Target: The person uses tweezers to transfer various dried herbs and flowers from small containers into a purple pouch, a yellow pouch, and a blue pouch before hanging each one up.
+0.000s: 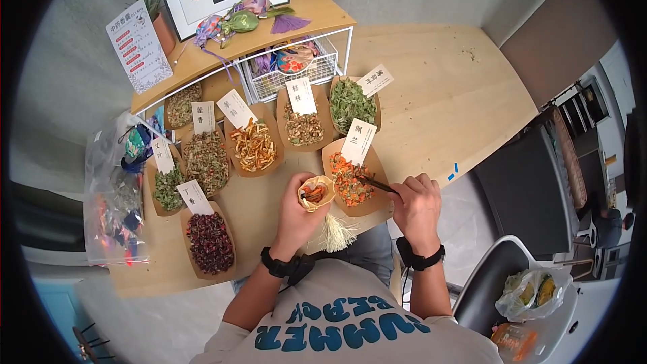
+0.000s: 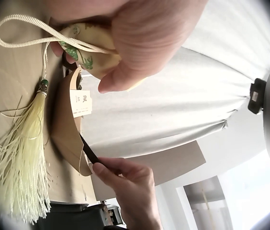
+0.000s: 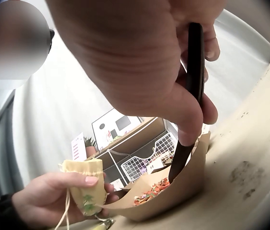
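My left hand (image 1: 295, 214) holds a small cream drawstring pouch (image 3: 88, 184) with a green print, its mouth upward. Inside the mouth lie orange-brown dried pieces (image 1: 313, 193). A pale tassel (image 1: 337, 233) hangs from the pouch, and a looped cord (image 2: 27, 18) shows in the left wrist view. My right hand (image 1: 416, 210) pinches a slim dark utensil (image 1: 381, 184) by its handle. Its far end dips into orange dried petals (image 1: 352, 178) in a brown paper tray (image 1: 379, 162), right of the pouch. The petals hide the utensil's tip. A lettered card (image 1: 359, 140) stands in that tray.
Several more paper trays of dried herbs stand left and behind, including dark red buds (image 1: 209, 243), yellow strips (image 1: 251, 145) and green leaves (image 1: 352, 102). A wooden shelf (image 1: 317, 10) with a white wire basket (image 1: 296, 81) rises at the back. A plastic bag (image 1: 114, 195) hangs at the left edge.
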{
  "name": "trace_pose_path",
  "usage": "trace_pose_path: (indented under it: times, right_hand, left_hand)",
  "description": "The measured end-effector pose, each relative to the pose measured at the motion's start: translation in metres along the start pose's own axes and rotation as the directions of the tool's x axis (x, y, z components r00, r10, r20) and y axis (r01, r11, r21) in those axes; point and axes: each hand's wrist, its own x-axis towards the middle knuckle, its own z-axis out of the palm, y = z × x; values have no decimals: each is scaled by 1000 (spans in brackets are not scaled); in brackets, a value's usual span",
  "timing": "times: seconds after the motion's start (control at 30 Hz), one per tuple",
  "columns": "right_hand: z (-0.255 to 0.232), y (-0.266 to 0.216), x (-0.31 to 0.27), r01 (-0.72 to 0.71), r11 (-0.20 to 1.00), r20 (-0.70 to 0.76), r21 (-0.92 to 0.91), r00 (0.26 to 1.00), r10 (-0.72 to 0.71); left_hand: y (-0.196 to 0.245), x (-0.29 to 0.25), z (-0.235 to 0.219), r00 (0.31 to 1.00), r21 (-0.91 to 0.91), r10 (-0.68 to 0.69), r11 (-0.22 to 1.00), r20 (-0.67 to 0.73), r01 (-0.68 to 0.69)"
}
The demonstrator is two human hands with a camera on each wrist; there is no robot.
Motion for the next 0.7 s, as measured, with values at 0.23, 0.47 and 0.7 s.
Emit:
trace_pose_path:
  times: [0.23, 0.47, 0.7]
  right_hand:
    - [-22, -1, 8, 6, 970, -116, 244, 993, 24]
    - [-34, -30, 29, 220, 912, -86, 345, 976, -202]
    - [-11, -10, 44, 40, 982, -64, 187, 998, -28]
  left_hand:
    - [-2, 4, 6, 996, 188, 85, 978, 32, -90]
    - [0, 6, 13, 991, 150, 114, 981, 64, -122]
    - [-1, -1, -3, 1000, 25, -18, 1000, -4, 18]
